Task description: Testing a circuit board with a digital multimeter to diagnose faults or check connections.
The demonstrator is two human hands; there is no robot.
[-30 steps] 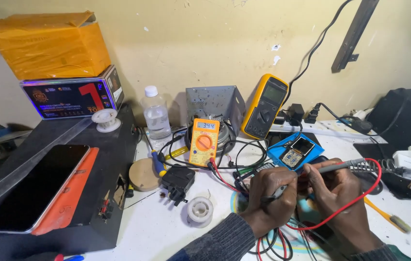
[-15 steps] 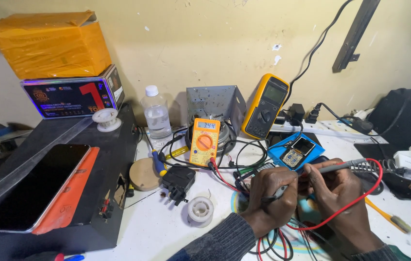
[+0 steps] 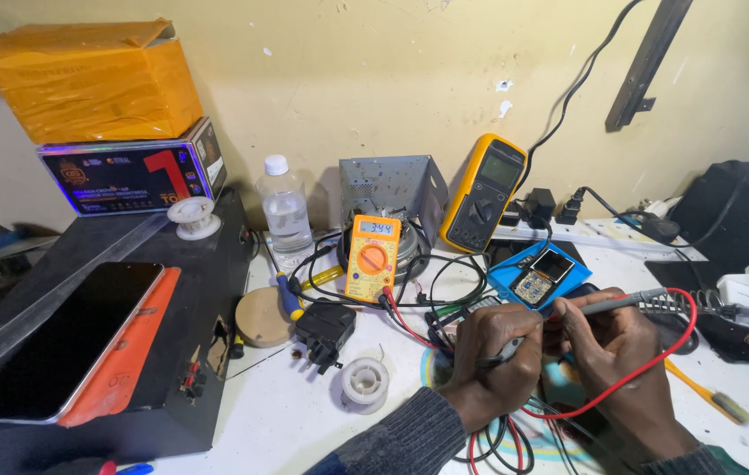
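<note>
What the probe tips touch is hidden: both hands close together over it at about 5 o'clock in the head view, and the fingers cover the workpiece. The left hand (image 3: 498, 361) is curled shut around a dark probe (image 3: 505, 353), whose tip cannot be made out. The right hand (image 3: 616, 347) pinches a grey probe (image 3: 625, 303) lying nearly level, its red lead (image 3: 656, 365) looping back under the wrist. Both forearms are cut off by the bottom edge.

At 12 o'clock from the hands stands a clear plastic bottle (image 3: 285, 209), capped, with its liquid level hard to judge. An open blue case (image 3: 539, 276) at 1 o'clock holds a small circuit module.

The small orange multimeter (image 3: 372, 257) (display lit) lies at 11 o'clock, leads trailing toward the hands. A larger yellow multimeter (image 3: 484, 191) leans against the wall behind it.
</note>
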